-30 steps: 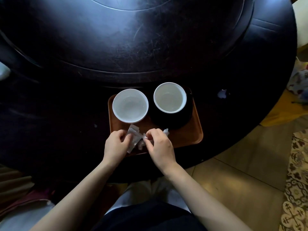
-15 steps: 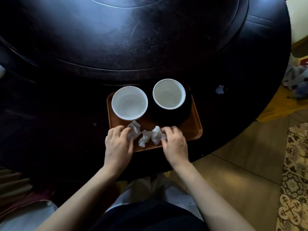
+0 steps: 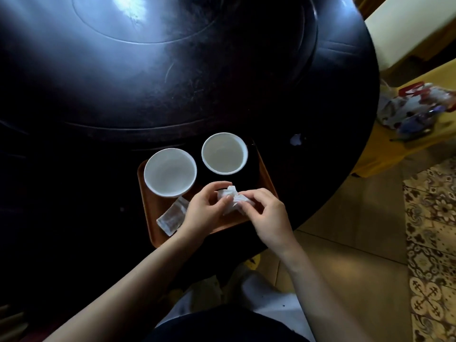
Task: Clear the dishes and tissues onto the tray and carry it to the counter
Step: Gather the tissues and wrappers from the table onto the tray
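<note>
Tissue (image 3: 233,199) wad is pinched between my left hand (image 3: 206,211) and right hand (image 3: 267,214) just over the tray (image 3: 158,233), so I'd drop it low beside the clear wrapper (image 3: 172,216), clear of both white bowls (image 3: 170,172), before gripping the tray edges

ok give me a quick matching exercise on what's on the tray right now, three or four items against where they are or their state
Items:
1. crumpled tissue
2. clear wrapper
3. left bowl
4. right bowl

Places or states:
A. lying flat at the tray's near left corner
B. sitting on a dark saucer
C. pinched between the left hand and right hand
D. standing empty, directly on the tray

Pairs: 1-C, 2-A, 3-D, 4-B
</note>
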A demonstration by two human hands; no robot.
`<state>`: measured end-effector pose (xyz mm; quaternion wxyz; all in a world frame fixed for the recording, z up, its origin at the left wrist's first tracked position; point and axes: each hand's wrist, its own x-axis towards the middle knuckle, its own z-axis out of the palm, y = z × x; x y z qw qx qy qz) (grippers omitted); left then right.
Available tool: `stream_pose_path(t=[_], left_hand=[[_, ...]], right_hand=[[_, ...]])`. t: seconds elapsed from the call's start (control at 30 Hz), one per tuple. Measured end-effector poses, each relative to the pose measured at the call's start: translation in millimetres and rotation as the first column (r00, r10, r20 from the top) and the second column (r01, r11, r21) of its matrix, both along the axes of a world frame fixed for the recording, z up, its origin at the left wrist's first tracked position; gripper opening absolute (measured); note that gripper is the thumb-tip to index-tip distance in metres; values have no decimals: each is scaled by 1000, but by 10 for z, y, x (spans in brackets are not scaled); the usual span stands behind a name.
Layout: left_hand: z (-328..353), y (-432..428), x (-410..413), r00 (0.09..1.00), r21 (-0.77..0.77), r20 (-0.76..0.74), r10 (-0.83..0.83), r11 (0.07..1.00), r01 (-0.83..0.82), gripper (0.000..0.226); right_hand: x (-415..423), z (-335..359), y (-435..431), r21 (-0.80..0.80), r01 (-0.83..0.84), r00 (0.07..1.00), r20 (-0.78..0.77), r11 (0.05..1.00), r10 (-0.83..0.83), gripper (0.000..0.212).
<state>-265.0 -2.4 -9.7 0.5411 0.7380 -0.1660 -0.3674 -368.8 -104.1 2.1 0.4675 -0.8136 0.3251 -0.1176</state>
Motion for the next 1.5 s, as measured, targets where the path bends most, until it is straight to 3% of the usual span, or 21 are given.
stream_pose_path(t=[0.23, 0.37, 0.53, 0.7, 0.83, 0.9, 1.0, 1.07, 1.13, 1.27, 1.4, 1.5], left_hand=[[58, -382, -70, 960, -83, -277, 41, 994, -67, 10], [55, -686, -149, 959, -71, -277, 54, 995, -77, 11], [-63, -1153, -279, 934, -88, -348, 85, 988, -123, 17], [-243, -1754, -467, 900, -95, -377, 221, 957, -274, 17], [-441, -2163, -558, 925, -12, -195, 325, 943, -333, 20], [-536, -2314, -603, 934, 89, 108, 340, 933, -350, 27], [-714, -2415, -797, 821, 237, 550, 149, 915, -326, 40], [-880, -2441, -974, 708, 406, 701, -87, 864, -296, 47], [-1020, -2425, -1090, 668, 529, 715, -207, 785, -323, 53], [-1101, -2367, -1142, 660, 610, 713, -237, 673, -417, 64], [-1110, -2360, -1176, 688, 648, 690, -225, 615, -449, 71], [-1106, -2288, -1212, 701, 658, 679, -219, 604, -449, 73]], right_hand=[[-142, 54, -360, 241, 214, 961, 124, 947, -249, 15], [-198, 6, -612, 345, 164, 969, 122, 924, -217, 15], [-283, -98, -1099, 261, 33, 996, 70, 965, -53, 26], [-290, -186, -1747, 101, -60, 998, 3, 993, 60, 27], [-195, -388, -2329, -1, -129, 992, -6, 992, 129, 18], [-89, -522, -2661, -99, -32, 999, 15, 995, 34, 18], [92, -707, -3075, -234, 154, 988, 55, 960, -146, 27], [205, -813, -3194, -260, 202, 979, 43, 944, -198, 35], [292, -894, -3177, -333, 186, 981, 19, 924, -191, 39], [345, -1045, -3038, -522, 112, 991, 1, 845, -131, 37], [420, -1135, -2953, -588, 140, 988, 30, 797, -152, 29], [451, -1160, -2859, -580, 69, 998, 31, 812, -63, 29]])
